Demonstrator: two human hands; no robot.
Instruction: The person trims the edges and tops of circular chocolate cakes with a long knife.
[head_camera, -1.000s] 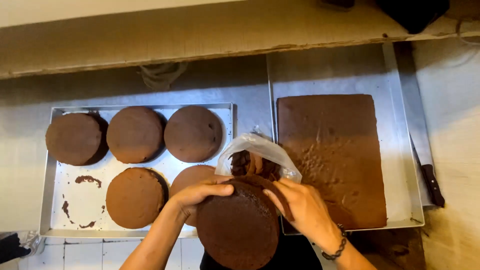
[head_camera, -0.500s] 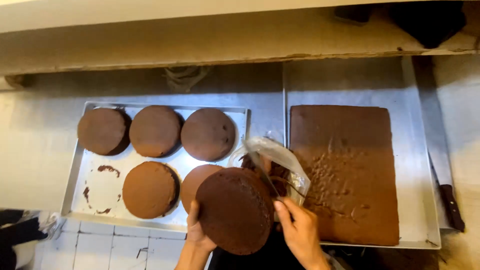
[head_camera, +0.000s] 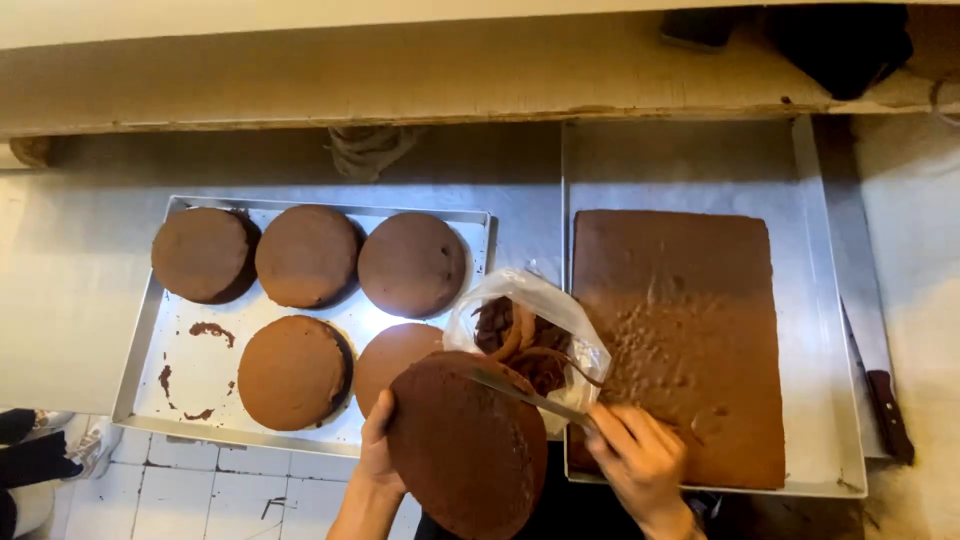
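Our left hand (head_camera: 375, 455) grips the edge of a round, dark brown chocolate cake (head_camera: 465, 450) and holds it tilted up near us, while our right hand (head_camera: 640, 462) is closed around a thin metal knife (head_camera: 525, 395) lying across the cake's top rim. We think we are trimming the cake, so next the blade needs a slow, steady slide. Behind it, a clear plastic bag of brown scraps (head_camera: 530, 345) sits between two shiny metal trays (head_camera: 140, 385) on a pale, worn counter, with white floor tiles (head_camera: 200, 490) below.

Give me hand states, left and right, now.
Left hand: closed on the round chocolate cake, holding its edge.
Right hand: gripping a knife laid on it.
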